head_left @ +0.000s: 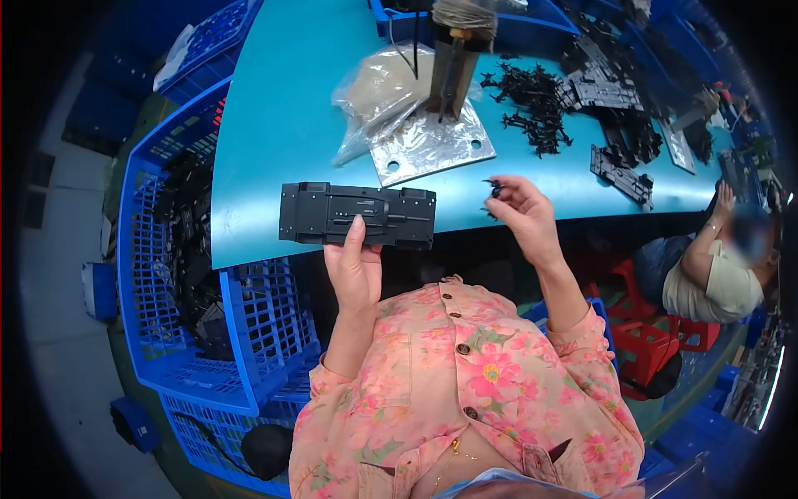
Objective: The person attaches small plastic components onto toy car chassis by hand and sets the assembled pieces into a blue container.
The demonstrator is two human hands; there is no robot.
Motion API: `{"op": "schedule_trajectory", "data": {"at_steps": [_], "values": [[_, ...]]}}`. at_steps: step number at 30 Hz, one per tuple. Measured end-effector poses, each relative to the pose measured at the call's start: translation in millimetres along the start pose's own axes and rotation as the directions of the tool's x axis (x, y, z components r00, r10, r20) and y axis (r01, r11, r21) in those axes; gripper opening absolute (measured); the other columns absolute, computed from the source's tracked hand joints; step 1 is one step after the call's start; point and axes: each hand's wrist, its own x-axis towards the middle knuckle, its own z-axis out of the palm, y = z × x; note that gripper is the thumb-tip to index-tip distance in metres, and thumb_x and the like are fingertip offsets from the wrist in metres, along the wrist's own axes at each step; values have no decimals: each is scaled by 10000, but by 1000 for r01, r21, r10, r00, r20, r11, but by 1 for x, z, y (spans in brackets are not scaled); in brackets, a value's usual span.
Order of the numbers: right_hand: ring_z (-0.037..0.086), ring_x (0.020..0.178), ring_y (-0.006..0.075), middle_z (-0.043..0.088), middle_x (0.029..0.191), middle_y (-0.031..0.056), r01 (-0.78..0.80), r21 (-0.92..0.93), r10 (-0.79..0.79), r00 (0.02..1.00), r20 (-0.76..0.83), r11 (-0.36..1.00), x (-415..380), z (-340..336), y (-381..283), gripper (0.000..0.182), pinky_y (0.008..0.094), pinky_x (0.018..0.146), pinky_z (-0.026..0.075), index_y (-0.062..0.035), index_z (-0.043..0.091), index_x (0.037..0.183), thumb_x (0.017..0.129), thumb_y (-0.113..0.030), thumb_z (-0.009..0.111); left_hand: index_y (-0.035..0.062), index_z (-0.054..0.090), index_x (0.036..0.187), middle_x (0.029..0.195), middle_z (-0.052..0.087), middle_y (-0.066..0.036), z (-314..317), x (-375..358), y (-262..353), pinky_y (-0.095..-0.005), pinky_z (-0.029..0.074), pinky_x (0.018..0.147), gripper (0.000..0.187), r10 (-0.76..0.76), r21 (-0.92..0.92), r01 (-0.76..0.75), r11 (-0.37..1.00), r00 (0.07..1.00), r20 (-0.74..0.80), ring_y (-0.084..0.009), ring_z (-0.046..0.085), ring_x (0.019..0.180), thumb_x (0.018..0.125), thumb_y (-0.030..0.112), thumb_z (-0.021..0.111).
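Note:
My left hand (355, 264) grips a flat black plastic chassis plate (391, 212) by its near edge, thumb on top and fingers underneath. The plate lies level over the table's front edge, with small holes and raised ribs on its face. To the right, my right hand (525, 214) pinches a small black plastic part (496, 190) between thumb and fingers, apart from the plate. The part's exact shape is partly hidden by the fingers. Just beyond the plate, a metal base plate (431, 148) with a post (453, 79) stands on the table.
A plastic bag (386, 87) lies beside the post. Piles of small black parts (532, 104) and more chassis plates (622, 176) cover the turquoise table's (278, 100) right side. A blue crate (249, 333) of black parts stands left. A co-worker (715, 274) sits at right near red stools (640, 324).

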Motion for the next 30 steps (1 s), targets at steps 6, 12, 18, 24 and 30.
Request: {"op": "schedule_trajectory", "data": {"at_steps": [6, 12, 18, 24, 30], "values": [[539, 770, 69, 608, 878, 20, -153, 320, 102, 980, 169, 935, -16, 22, 1, 168, 208, 703, 431, 2, 600, 949, 792, -44, 634, 45, 447, 1134, 1043, 541, -68, 15, -5, -13, -308, 497, 780, 287, 50, 44, -51, 998, 998, 24, -154, 558, 926, 858, 0, 513], [541, 770, 50, 612, 835, 5, -349, 406, 250, 928, 276, 845, -7, 31, 7, 127, 177, 697, 420, 7, 632, 895, 816, -92, 627, 35, 451, 1122, 1031, 541, -71, 25, -5, -23, -316, 493, 782, 295, 27, 91, -28, 995, 1000, 6, -162, 559, 920, 842, -12, 531], [467, 643, 22, 586, 767, -22, -338, 476, 195, 926, 324, 812, 11, -2, 8, 121, 154, 570, 351, -13, 631, 882, 828, -121, 617, 15, 433, 1212, 1139, 524, -129, 18, -22, -13, -364, 473, 860, 401, -190, 345, 40, 938, 891, 411, -234, 548, 1002, 829, 40, 549], [543, 784, 57, 624, 835, 20, -235, 229, 103, 874, 475, 945, 10, -19, 2, 155, 197, 701, 433, 9, 626, 899, 821, -125, 626, 26, 286, 1328, 1223, 463, -204, 21, 3, -10, -499, 469, 853, 677, -677, 198, 657, 727, 641, 360, -302, 539, 1049, 850, 468, 472], [552, 771, 86, 631, 825, 35, 47, 49, -65, 882, 466, 998, 15, 7, -1, 162, 232, 702, 443, 21, 630, 891, 800, -113, 637, 59, 235, 1354, 1185, 462, -151, 32, 20, 3, -351, 528, 769, 626, -740, 328, 686, 649, 472, 479, -265, 580, 978, 830, 158, 563]]}}
